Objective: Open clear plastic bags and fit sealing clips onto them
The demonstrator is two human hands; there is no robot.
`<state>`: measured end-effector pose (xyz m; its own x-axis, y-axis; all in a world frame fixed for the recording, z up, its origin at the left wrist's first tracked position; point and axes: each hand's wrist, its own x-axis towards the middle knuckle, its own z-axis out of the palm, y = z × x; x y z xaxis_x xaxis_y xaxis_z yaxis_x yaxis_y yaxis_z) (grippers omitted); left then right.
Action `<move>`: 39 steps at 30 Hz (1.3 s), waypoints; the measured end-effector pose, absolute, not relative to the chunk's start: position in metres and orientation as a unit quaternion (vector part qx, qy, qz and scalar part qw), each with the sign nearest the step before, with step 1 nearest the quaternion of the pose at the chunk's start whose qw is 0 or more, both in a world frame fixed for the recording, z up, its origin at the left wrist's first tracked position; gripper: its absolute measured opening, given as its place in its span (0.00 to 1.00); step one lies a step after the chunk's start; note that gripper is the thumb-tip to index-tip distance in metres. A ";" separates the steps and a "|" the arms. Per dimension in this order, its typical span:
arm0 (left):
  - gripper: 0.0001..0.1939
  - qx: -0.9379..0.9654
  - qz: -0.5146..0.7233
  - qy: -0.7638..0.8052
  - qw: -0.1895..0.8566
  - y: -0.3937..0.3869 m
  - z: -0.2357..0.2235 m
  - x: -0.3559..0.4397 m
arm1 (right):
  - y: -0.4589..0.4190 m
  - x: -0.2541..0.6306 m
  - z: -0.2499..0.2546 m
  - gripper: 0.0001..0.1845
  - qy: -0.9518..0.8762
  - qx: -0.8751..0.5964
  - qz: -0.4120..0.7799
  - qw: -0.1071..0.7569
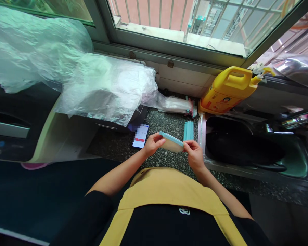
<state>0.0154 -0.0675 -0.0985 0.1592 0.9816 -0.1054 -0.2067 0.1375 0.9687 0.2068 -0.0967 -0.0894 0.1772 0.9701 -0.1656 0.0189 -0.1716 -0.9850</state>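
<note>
A translucent food storage bag (172, 146) with a light-blue bar along its top edge hangs between my two hands, above the counter. My left hand (153, 144) pinches the bar's left end between thumb and fingers. At the other end, the fingers of my right hand (194, 155) are closed on the bar's corner. Just beyond my right hand lies a neat row of light-blue bars (188, 131) on the speckled counter. Farther back is a stack of clear bags (175, 104) with blue and pink ends. A lit phone (140, 136) lies beside my left hand.
To the right, a sink (299, 160) holds a large black pan (241, 145). A yellow pump jug (227, 90) stands behind it. Plastic sheeting (110, 87) covers appliances at the left. A barred window (179, 27) runs along the back.
</note>
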 end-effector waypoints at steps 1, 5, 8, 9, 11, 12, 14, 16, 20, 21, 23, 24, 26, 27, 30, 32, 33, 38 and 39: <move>0.21 0.451 0.486 0.436 0.609 -0.067 -0.097 0.015 | -0.097 0.207 -0.090 0.13 -0.423 -0.592 0.481 0.489; 0.19 0.446 0.519 0.462 0.565 -0.067 -0.091 0.019 | -0.097 0.207 -0.093 0.13 -0.436 -0.590 0.462 0.498; 0.19 0.433 0.530 0.481 0.548 -0.065 -0.088 0.023 | -0.098 0.209 -0.098 0.13 -0.444 -0.587 0.460 0.497; 0.19 0.432 0.529 0.483 0.549 -0.065 -0.087 0.024 | -0.098 0.211 -0.099 0.13 -0.450 -0.584 0.466 0.489; 0.19 0.434 0.521 0.482 0.555 -0.065 -0.087 0.025 | -0.096 0.216 -0.099 0.14 -0.471 -0.573 0.487 0.462; 0.19 0.440 0.514 0.480 0.559 -0.066 -0.087 0.025 | -0.095 0.219 -0.098 0.15 -0.487 -0.566 0.495 0.443; 0.18 0.459 0.495 0.476 0.564 -0.066 -0.088 0.026 | -0.091 0.223 -0.094 0.17 -0.532 -0.556 0.497 0.401; 0.17 0.483 0.478 0.469 0.564 -0.067 -0.087 0.027 | -0.087 0.224 -0.088 0.17 -0.578 -0.547 0.487 0.359; 0.16 0.520 0.469 0.452 0.552 -0.065 -0.084 0.029 | -0.083 0.217 -0.079 0.12 -0.617 -0.534 0.477 0.326; 0.16 0.527 0.470 0.450 0.546 -0.065 -0.082 0.029 | -0.083 0.214 -0.078 0.11 -0.618 -0.534 0.474 0.329; 0.15 0.547 0.470 0.447 0.529 -0.063 -0.081 0.027 | -0.084 0.210 -0.077 0.10 -0.620 -0.534 0.464 0.340; 0.15 0.560 0.470 0.445 0.517 -0.062 -0.080 0.026 | -0.084 0.208 -0.077 0.10 -0.621 -0.534 0.458 0.346; 0.13 0.585 0.471 0.443 0.490 -0.061 -0.080 0.023 | -0.085 0.206 -0.077 0.10 -0.622 -0.535 0.449 0.353; 0.13 0.596 0.471 0.443 0.477 -0.060 -0.080 0.022 | -0.086 0.206 -0.077 0.10 -0.622 -0.537 0.445 0.356; 0.12 0.615 0.470 0.445 0.451 -0.060 -0.082 0.022 | -0.087 0.205 -0.078 0.09 -0.619 -0.540 0.443 0.360; 0.11 0.624 0.466 0.445 0.441 -0.060 -0.083 0.023 | -0.088 0.205 -0.078 0.09 -0.617 -0.541 0.441 0.363; 0.11 0.629 0.464 0.445 0.437 -0.060 -0.084 0.024 | -0.088 0.205 -0.078 0.09 -0.616 -0.542 0.440 0.365; 0.12 0.641 0.450 0.454 0.425 -0.060 -0.084 0.027 | -0.090 0.207 -0.079 0.09 -0.614 -0.544 0.438 0.369; 0.12 0.642 0.451 0.455 0.423 -0.060 -0.083 0.027 | -0.090 0.207 -0.079 0.09 -0.614 -0.544 0.437 0.369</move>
<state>0.0269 -0.0602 -0.0833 0.1807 0.9642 0.1941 0.2024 -0.2296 0.9520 0.2071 -0.0898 -0.0787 -0.1360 0.9905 -0.0211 0.3453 0.0275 -0.9381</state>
